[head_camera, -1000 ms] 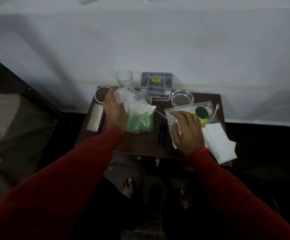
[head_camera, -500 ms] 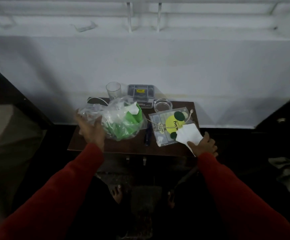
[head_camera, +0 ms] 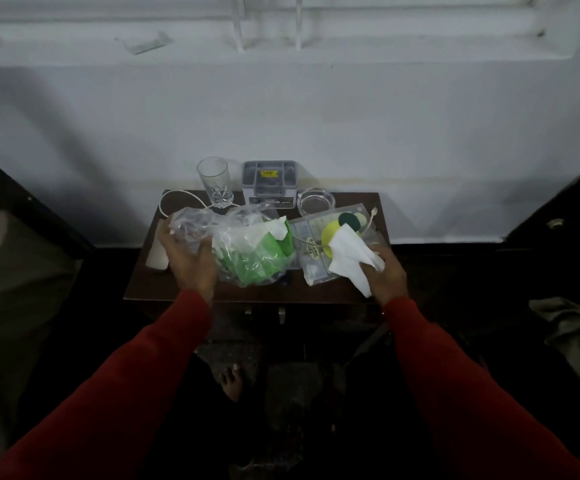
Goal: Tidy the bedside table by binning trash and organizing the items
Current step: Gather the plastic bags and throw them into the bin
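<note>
Crowded bedside table (head_camera: pixel 184 289), bare only along front edge. Left hand (head_camera: pixel 189 259) gripping clear plastic bag (head_camera: pixel 243 247); right hand (head_camera: pixel 387 273) clutching white tissues (head_camera: pixel 350 258), fingers closed.

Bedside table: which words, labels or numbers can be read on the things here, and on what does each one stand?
"OPEL": on the label at the front foot of the grey organizer box.
Yellow sticker inside that box: dark print, too blurred to read.
Clear packet with the yellow circle: its small white label shows print, too small to read surely.
Nothing else carries readable text.
</note>
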`<state>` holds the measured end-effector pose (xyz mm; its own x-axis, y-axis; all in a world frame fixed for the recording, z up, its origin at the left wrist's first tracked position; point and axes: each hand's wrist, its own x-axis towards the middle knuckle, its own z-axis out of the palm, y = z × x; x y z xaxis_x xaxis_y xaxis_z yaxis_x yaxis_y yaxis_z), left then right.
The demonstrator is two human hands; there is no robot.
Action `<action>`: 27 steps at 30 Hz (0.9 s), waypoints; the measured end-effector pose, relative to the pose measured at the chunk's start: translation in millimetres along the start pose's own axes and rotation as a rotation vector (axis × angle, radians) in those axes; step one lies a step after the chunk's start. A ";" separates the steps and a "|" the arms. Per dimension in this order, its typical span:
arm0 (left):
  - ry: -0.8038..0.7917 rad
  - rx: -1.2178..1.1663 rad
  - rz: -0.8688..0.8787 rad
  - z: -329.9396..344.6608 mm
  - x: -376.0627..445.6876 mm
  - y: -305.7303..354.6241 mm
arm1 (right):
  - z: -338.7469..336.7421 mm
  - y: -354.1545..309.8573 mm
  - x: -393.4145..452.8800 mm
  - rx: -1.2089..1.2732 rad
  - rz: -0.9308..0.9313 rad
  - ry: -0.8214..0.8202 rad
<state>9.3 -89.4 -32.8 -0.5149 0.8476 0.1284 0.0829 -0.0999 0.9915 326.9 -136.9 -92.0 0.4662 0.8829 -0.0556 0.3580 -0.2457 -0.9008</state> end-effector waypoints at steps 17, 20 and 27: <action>0.035 -0.016 -0.052 -36.7 6.3 -47.5 | 44.3 -41.2 87.8 -0.247 -0.030 -0.149; -0.004 -0.059 -0.065 -34.3 4.6 -54.2 | 43.9 -30.6 113.8 -0.511 -0.045 -0.077; -0.055 -0.067 -0.057 -29.9 0.7 -53.1 | 49.3 -27.7 135.5 -0.802 0.083 -0.246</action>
<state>-21.0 -99.0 -84.8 -0.4694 0.8800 0.0722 -0.0037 -0.0838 0.9965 340.3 9.3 -95.8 0.3606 0.8884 -0.2841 0.8396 -0.4419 -0.3160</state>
